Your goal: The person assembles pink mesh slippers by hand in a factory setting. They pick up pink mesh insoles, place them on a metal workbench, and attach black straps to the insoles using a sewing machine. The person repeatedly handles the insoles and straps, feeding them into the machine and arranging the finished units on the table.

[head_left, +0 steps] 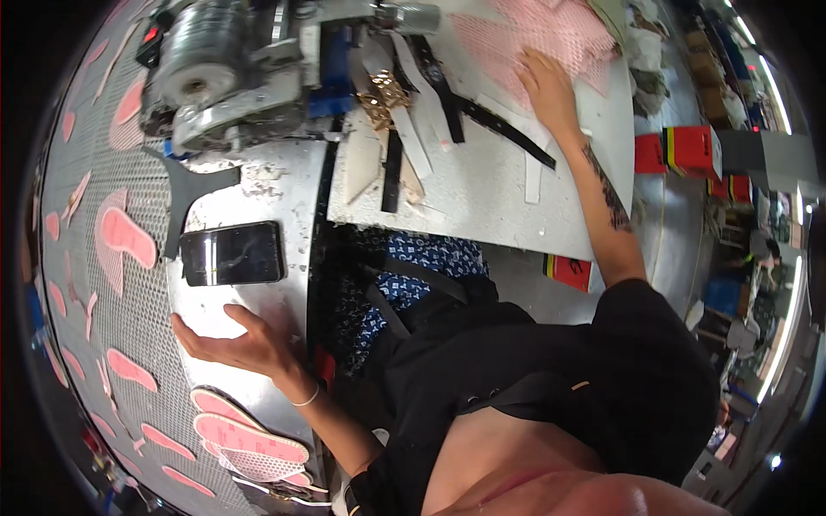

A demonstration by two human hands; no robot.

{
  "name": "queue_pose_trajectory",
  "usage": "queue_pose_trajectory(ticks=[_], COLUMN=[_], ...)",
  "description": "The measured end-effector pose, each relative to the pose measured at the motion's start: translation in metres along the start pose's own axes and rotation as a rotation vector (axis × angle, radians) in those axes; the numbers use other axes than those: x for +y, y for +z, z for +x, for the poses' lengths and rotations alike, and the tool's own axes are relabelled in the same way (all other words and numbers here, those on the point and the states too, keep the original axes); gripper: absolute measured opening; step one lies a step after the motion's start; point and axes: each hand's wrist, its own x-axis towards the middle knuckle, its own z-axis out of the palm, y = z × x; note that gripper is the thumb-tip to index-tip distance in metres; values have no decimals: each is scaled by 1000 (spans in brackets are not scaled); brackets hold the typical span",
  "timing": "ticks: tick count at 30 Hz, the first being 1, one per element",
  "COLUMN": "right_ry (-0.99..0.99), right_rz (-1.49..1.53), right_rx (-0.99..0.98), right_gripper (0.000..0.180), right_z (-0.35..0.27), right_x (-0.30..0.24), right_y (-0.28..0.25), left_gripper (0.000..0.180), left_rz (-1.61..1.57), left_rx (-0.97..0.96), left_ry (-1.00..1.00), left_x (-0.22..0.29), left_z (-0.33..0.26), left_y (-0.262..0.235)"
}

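My left hand (237,341) is open, thumb and fingers apart with nothing in them. It hovers over the metal worktop (292,202), just on the near side of a black smartphone (232,255). A small stack of pink insoles (249,434), with white mesh on some, lies below that hand at the worktop's near end. My right arm stretches across the white table (490,193). My right hand (548,90) rests open, fingers extended, on the edge of a pile of pink mesh fabric (585,43).
A machine (202,64) with a large metal roller stands at the far left. Black and white strips (422,95) lie mid-table. On the left, a grey mesh belt (168,344) carries several pink insole pieces (129,236). Red boxes (693,150) stand beyond the table's right edge.
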Motion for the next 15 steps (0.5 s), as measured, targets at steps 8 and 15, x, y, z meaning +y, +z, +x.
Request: queue_pose_trajectory(ticks=[8,15], right_ry=[-53,-536], right_rz=[14,408], right_rx=[401,-70], right_gripper=[21,27], right_z=[16,-23], right_x=[-54,-151], right_y=[-105,-173], left_gripper=[42,51], left_rz=[-435,-1727], left_rx=[-147,-1052], left_ry=[53,-370], left_x=[56,123], left_z=[3,5], left_y=[-15,14])
